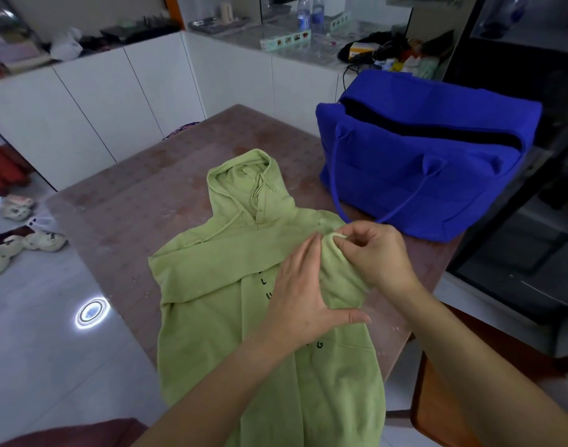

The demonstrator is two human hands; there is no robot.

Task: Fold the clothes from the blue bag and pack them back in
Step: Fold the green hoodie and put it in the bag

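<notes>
The table [140, 204] is a reddish-brown speckled top with pale scuffs. It runs from the near edge up to 12 o'clock, where its far corner almost meets white cabinets [99, 98].

A green hoodie [208, 324] lies front-up on the table. Its hood [240, 175] points to 12 o'clock and its hem hangs off the near edge at 6. One sleeve is folded across the chest, running from 9 o'clock towards 3, and black letters show below it.

The left hand [295, 298] lies flat on the chest, with straight fingers pointing to 12 and the thumb spread towards 3. It presses the cloth and grips nothing. The right hand [379, 256], just beside it at 3 o'clock, has its thumb and fingers closed in a pinch on the cuff [332, 241] of the folded sleeve.

The blue bag [405, 175] stands on the table at 1 to 2 o'clock from the hoodie, near it but not touching. Its top is open on a dark inside, and its straps hang down the near side.

The floor [34, 366] at 8 o'clock is glossy pale tile with a round lamp glare [90, 312] on it. Pale shoes [28, 243] lie scattered at 9 o'clock.

A cluttered counter [253, 37] tops the cabinets from 10 to 1 o'clock, with two water bottles [310, 14] at 12. A dark shelved unit [489, 69] fills the right side, from 1 to 4 o'clock.
</notes>
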